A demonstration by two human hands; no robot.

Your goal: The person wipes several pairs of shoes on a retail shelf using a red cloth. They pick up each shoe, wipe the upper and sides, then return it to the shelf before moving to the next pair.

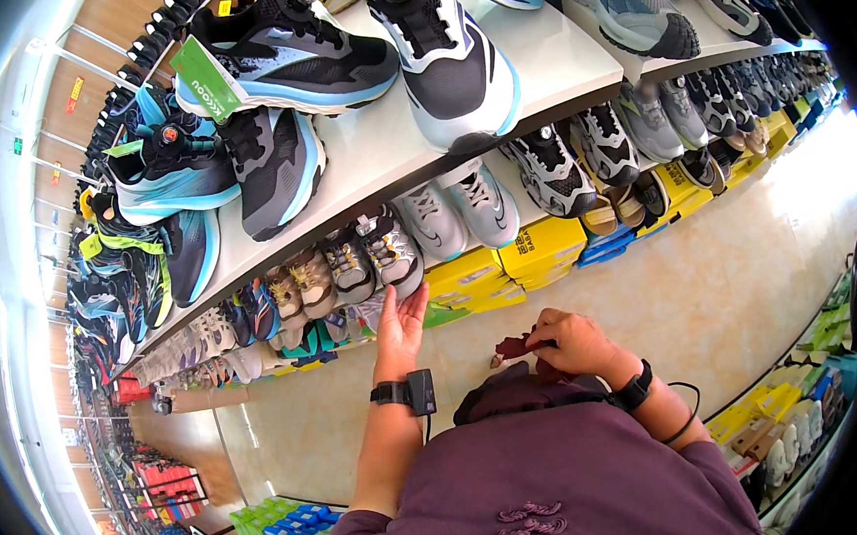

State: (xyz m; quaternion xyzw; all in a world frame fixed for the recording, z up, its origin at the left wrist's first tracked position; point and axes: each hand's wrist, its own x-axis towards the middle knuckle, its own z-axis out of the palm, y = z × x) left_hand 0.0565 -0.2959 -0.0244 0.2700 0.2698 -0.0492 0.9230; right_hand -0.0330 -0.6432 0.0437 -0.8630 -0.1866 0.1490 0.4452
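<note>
My left hand (402, 321) reaches palm up to the lower shelf, its fingers apart and extended. The fingertips are at the toe of a grey and black sneaker (392, 254) with yellow details; whether they press on it I cannot tell. The sneaker's mate (349, 266) stands to its left, and a pair of light grey sneakers (431, 220) to its right. In front of my body, my right hand (575, 343) pinches a dark maroon cloth (514, 346). Above, on the white display shelf (559, 62), stands a black and blue sneaker (294, 61) with a green tag.
The upper shelf's edge (404, 181) overhangs the lower row. Yellow shoeboxes (543, 252) are stacked under it. Tiled floor (678, 283) runs along the aisle. Another rack with boxes and shoes (780, 414) stands at the right, and green and blue boxes (280, 523) lie behind me.
</note>
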